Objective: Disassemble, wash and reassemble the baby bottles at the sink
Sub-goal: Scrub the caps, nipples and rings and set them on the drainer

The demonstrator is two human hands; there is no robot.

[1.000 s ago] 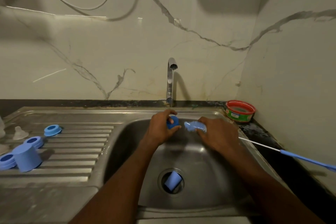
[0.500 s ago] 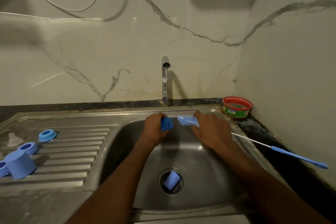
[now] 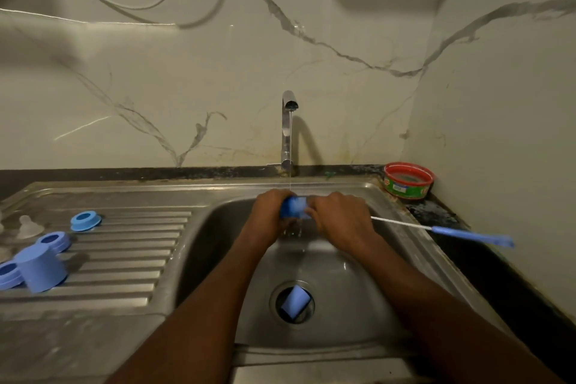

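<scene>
Sink scene under running water. A thin stream is delivered from the tap (image 3: 289,121) onto a blue bottle part (image 3: 293,206), which is held over the far end of the basin (image 3: 343,277). The part is gripped by the left hand (image 3: 270,212), fingers curled round its left end. The right hand (image 3: 341,217) is closed round the brush (image 3: 467,235) near its head, which is pressed against or into the part (the blur does not allow these to be told apart); the white wire stem and blue handle are seen projecting to the right over the sink rim.

A blue cap (image 3: 294,302) is lodged, tilted, in the drain (image 3: 276,305).

On the ribbed drainboard (image 3: 124,252), at left, are set: an inverted blue cup (image 3: 40,268), three blue collar rings (image 3: 85,221) (image 3: 53,241) (image 3: 7,274), and a clear teat (image 3: 28,226).

A red-rimmed green tub (image 3: 408,181) is placed in the back right corner of the dark counter; a small white label is carried on its side, but its writing is too small to be read.
</scene>
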